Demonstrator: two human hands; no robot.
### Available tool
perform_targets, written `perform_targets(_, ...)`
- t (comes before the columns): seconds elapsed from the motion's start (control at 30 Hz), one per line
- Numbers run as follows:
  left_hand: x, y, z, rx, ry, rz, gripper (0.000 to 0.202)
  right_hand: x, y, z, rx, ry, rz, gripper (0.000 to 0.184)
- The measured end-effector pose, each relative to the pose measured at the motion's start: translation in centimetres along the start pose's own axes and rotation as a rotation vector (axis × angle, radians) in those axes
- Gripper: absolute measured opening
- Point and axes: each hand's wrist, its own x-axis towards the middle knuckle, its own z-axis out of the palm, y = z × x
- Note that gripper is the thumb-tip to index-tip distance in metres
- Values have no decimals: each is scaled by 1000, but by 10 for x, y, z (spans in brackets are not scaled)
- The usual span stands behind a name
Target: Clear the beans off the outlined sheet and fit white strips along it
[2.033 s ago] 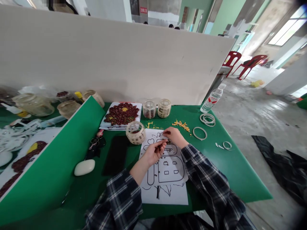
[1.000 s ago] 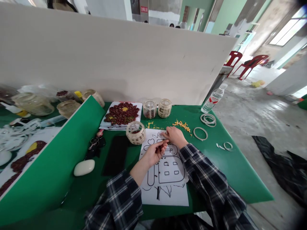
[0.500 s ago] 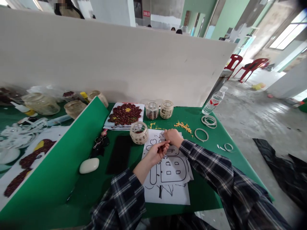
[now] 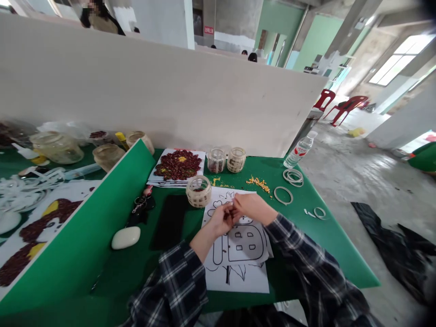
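Observation:
Both my hands meet above a sheet of paper with a black line drawing (image 4: 245, 243). My left hand (image 4: 223, 220) has its fingers curled together, and whatever is in them is too small to make out. Against its fingertips my right hand (image 4: 254, 206) is closed in a pinch, its contents hidden. A few small dark bits dot the drawing. More printed paper (image 4: 250, 279) lies under the top sheet. Just left of my hands stands a woven-covered glass jar (image 4: 198, 193) with dark red beans inside. Yellow corn kernels (image 4: 259, 184) lie loose beyond my right hand.
Two jars (image 4: 216, 161) stand at the back beside a bean-covered flower picture (image 4: 179, 165). A black phone (image 4: 168, 221), a white soap-like object (image 4: 126, 238) and keys (image 4: 142, 203) lie left. Tape rings (image 4: 283, 195) and a water bottle (image 4: 300, 150) are right. A green divider (image 4: 85, 218) borders the left.
My right hand has turned and come down against my left fingertips, its forearm shifting right. My left hand has barely moved. The camera view has tilted slightly.

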Motion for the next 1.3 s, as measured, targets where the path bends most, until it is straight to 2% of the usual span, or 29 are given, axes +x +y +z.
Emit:
perform_targets(0.07,2,0,-1,-10,16,-9,20,-6,-17,-4,98,50,12,30)
perform_targets(0.13,0,0,1,-17,14,-28,20,-9,-18,-7,248,76,19,28)
perform_targets(0.23,-5,3,6,-28,-9,-73,21,-6,10,-7,534,158,118,30)
perform_targets(0.33,-10,5,7,-93,-34,-153,30,3,51,9,698,294,397,27)
perform_targets(0.4,-11,7,5,-180,-31,-211,34,11,71,27,714,246,579,15)
perform_targets(0.5,-12,10,-2,-272,-132,-267,29,24,80,54,697,213,651,16)
perform_targets(0.63,-16,11,-9,-238,-332,-249,26,32,78,70,678,221,640,13)
perform_targets(0.73,-17,11,-8,-187,-384,-199,36,33,77,72,666,238,611,13)
perform_targets(0.8,-17,11,-6,-195,-357,-182,36,33,76,71,660,247,587,15)
perform_targets(0.97,-13,11,-1,-209,-225,-156,20,37,69,66,626,244,533,15)
perform_targets(1.07,-12,10,2,-167,-135,-85,28,40,65,63,603,226,525,15)
perform_targets(1.17,-13,9,4,-152,-100,-50,37,39,63,56,607,213,518,18)
perform_targets(1.3,-13,9,5,-160,-91,-20,39,26,59,30,699,195,426,16)
